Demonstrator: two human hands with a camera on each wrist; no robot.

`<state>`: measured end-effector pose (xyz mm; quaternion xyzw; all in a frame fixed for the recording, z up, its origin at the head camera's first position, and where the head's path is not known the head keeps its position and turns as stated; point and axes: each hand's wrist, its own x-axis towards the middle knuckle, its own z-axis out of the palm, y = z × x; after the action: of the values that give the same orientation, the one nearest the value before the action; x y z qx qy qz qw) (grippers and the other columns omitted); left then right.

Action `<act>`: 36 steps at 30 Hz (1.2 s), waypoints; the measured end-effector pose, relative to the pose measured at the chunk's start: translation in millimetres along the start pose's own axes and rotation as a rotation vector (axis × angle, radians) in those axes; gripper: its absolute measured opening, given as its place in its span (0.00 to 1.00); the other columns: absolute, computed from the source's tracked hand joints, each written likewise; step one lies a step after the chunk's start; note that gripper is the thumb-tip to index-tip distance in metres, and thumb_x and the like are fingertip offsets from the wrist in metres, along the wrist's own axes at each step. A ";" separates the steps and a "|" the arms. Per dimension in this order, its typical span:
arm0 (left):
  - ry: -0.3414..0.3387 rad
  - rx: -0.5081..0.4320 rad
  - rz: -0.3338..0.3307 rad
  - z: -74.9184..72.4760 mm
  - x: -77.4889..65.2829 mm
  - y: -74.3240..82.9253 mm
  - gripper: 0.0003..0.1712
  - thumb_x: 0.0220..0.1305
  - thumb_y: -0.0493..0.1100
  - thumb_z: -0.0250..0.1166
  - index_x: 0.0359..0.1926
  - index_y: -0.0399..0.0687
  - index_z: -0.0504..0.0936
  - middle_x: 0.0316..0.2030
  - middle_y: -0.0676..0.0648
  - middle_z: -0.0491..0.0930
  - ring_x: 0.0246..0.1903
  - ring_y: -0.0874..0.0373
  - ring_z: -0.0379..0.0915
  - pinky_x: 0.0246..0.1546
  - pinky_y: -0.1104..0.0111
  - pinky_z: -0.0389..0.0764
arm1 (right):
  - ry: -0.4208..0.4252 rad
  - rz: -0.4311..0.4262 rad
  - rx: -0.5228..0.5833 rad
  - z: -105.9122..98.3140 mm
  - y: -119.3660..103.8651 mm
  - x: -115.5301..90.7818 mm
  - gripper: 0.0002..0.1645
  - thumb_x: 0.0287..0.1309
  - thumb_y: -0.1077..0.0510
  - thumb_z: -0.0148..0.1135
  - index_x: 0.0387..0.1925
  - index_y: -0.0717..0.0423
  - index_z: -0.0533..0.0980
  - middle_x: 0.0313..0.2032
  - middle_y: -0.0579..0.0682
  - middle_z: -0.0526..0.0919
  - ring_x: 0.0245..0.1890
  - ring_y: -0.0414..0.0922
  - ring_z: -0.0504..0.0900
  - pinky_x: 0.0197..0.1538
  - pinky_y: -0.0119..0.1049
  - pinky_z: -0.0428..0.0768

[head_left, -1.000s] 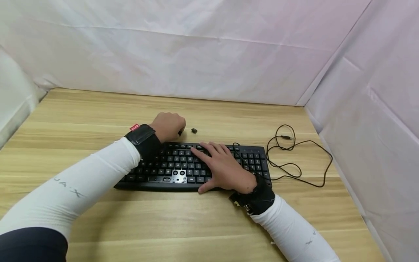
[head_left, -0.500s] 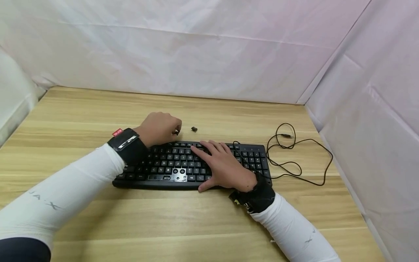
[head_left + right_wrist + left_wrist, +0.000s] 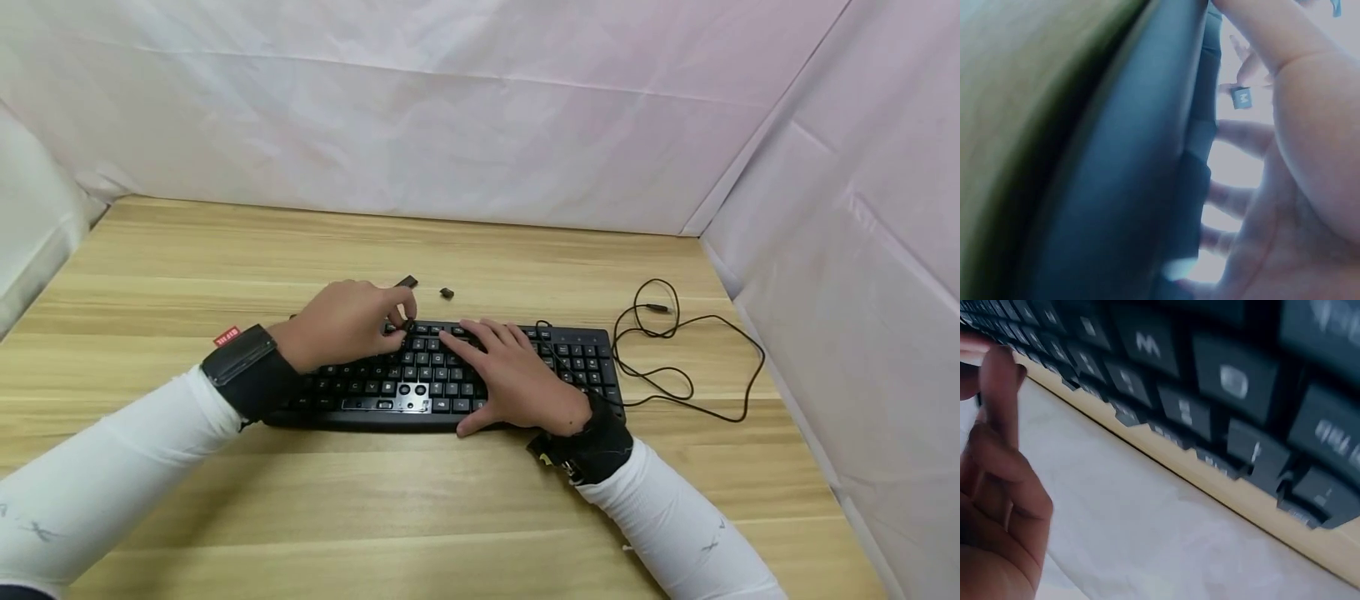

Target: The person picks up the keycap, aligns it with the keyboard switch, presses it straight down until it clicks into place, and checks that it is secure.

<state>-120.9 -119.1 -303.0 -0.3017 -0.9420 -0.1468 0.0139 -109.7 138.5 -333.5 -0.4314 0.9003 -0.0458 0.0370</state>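
Observation:
A black keyboard (image 3: 450,407) lies on the wooden table, with a patch of bare plate (image 3: 412,398) showing among its lower keys. Over its top rows my left hand (image 3: 345,325) pinches a small black keycap (image 3: 407,324) between thumb and fingertips. In the right wrist view the keycap (image 3: 1242,98) shows the letter M. My right hand (image 3: 521,383) rests spread on the right half of the keyboard, thumb at the front edge. In the left wrist view the left hand (image 3: 1004,494) appears beside the rows of keys (image 3: 1179,394).
Behind the keyboard lie a loose keycap (image 3: 447,293) and a longer black piece (image 3: 407,282), partly hidden by my left hand. A thin black cable (image 3: 705,412) with its plug loops over the table on the right. White cloth (image 3: 420,125) hangs behind the table.
My left hand has come back from behind the keyboard to over its top rows, carrying the keycap. The longer black piece now shows behind it. My right hand has stayed put.

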 end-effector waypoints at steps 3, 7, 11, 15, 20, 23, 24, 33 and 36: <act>-0.015 -0.048 0.016 0.9 -4.3 3.0 0.13 0.55 0.44 0.66 0.42 0.52 0.78 0.31 0.51 0.86 0.14 0.66 0.67 0.14 0.70 0.65 | -0.008 0.004 0.005 -0.6 0.5 0.2 0.71 0.27 0.20 0.64 0.73 0.42 0.50 0.70 0.56 0.53 0.66 0.54 0.50 0.63 0.60 0.57; -0.046 -0.064 0.018 4.8 -7.0 2.8 0.12 0.55 0.44 0.67 0.43 0.53 0.81 0.27 0.54 0.83 0.18 0.66 0.69 0.17 0.69 0.71 | 0.003 0.001 0.002 -1.4 1.3 0.4 0.71 0.26 0.20 0.64 0.73 0.43 0.51 0.70 0.56 0.54 0.66 0.55 0.51 0.63 0.60 0.57; -0.087 -0.070 0.006 9.8 -8.5 0.0 0.12 0.55 0.45 0.68 0.42 0.53 0.82 0.26 0.55 0.79 0.21 0.65 0.69 0.20 0.68 0.72 | 0.008 -0.008 0.005 -1.3 2.0 0.1 0.71 0.27 0.21 0.65 0.73 0.44 0.51 0.70 0.57 0.54 0.66 0.55 0.51 0.63 0.61 0.57; -0.092 -0.061 -0.002 11.9 -9.4 -1.6 0.15 0.54 0.45 0.68 0.44 0.53 0.83 0.28 0.54 0.79 0.22 0.63 0.69 0.20 0.68 0.72 | 0.002 -0.006 0.011 -1.7 2.4 -1.0 0.71 0.27 0.21 0.65 0.73 0.44 0.51 0.70 0.58 0.54 0.66 0.56 0.51 0.63 0.61 0.57; -0.065 -0.029 0.016 12.9 -9.5 1.7 0.18 0.53 0.47 0.69 0.47 0.52 0.82 0.30 0.53 0.78 0.23 0.62 0.69 0.21 0.68 0.73 | 0.005 0.001 0.015 -2.5 3.1 -1.5 0.71 0.27 0.21 0.66 0.73 0.44 0.51 0.70 0.57 0.54 0.66 0.56 0.50 0.63 0.62 0.57; -0.046 -0.004 0.027 15.9 -9.3 5.4 0.17 0.52 0.49 0.70 0.44 0.52 0.83 0.32 0.53 0.79 0.25 0.63 0.71 0.22 0.67 0.76 | 0.009 -0.007 0.012 -0.7 3.6 -1.4 0.71 0.27 0.21 0.65 0.73 0.44 0.51 0.70 0.58 0.54 0.66 0.56 0.51 0.63 0.61 0.57; -0.038 0.007 0.032 17.1 -9.1 6.5 0.16 0.52 0.49 0.70 0.43 0.53 0.84 0.32 0.52 0.80 0.25 0.63 0.72 0.22 0.66 0.77 | 0.009 -0.011 0.013 0.0 3.8 -1.4 0.71 0.27 0.21 0.65 0.73 0.44 0.51 0.70 0.58 0.54 0.66 0.56 0.51 0.63 0.61 0.57; -0.001 0.059 0.040 14.8 -9.3 12.7 0.09 0.51 0.46 0.71 0.35 0.52 0.87 0.32 0.52 0.81 0.23 0.64 0.71 0.22 0.65 0.79 | 0.011 -0.016 0.002 -0.4 1.8 0.3 0.71 0.27 0.20 0.64 0.73 0.43 0.50 0.70 0.57 0.54 0.66 0.55 0.51 0.63 0.61 0.57; 0.001 0.062 0.038 13.4 -11.6 13.9 0.10 0.52 0.46 0.70 0.37 0.51 0.87 0.34 0.51 0.83 0.24 0.64 0.72 0.22 0.64 0.80 | 0.003 -0.015 -0.002 -1.2 1.1 0.2 0.71 0.27 0.20 0.64 0.73 0.43 0.50 0.70 0.57 0.53 0.66 0.55 0.51 0.63 0.61 0.57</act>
<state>-102.6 -111.1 -313.4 -0.3191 -0.9401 -0.1172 0.0267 -110.8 139.1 -332.5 -0.4382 0.8971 -0.0457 0.0346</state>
